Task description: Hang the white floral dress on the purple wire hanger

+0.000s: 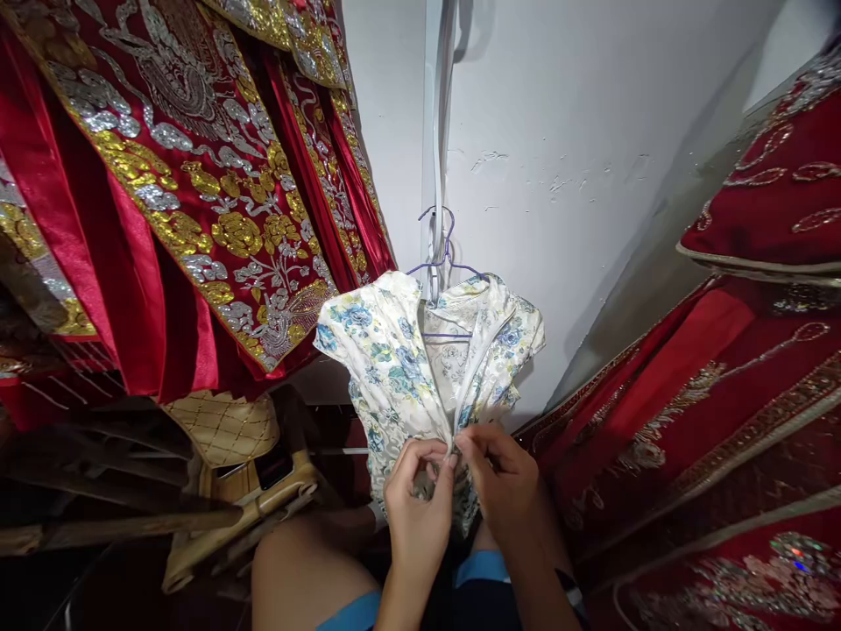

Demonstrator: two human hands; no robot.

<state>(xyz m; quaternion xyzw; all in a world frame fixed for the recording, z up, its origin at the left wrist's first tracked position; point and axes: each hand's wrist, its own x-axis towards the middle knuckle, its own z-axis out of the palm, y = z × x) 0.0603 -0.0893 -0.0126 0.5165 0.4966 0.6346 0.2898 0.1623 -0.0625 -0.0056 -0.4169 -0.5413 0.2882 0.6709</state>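
1. A short-sleeved floral garment (394,372) hangs at the centre of the frame, just below the middle. It is cream-white, patterned with blue flowers, green leaves and small yellow touches.
2. Its front is open in a deep V from the neck down to your fingers, showing a paler inner side. The cloth looks soft and lightly creased.
3. A thin purple hanger (449,254) holds its shoulders, in front of a pale wall (558,114).
4. Your left hand (420,504), lower centre, pinches the front edge between thumb and fingers.
5. Your right hand (503,473), just right of it, pinches the opposite front edge at the bottom of the V.
6. Red cloth with gold and silver sequins (236,232) fills the upper left; beaded red fabric (696,394) fills the right side.
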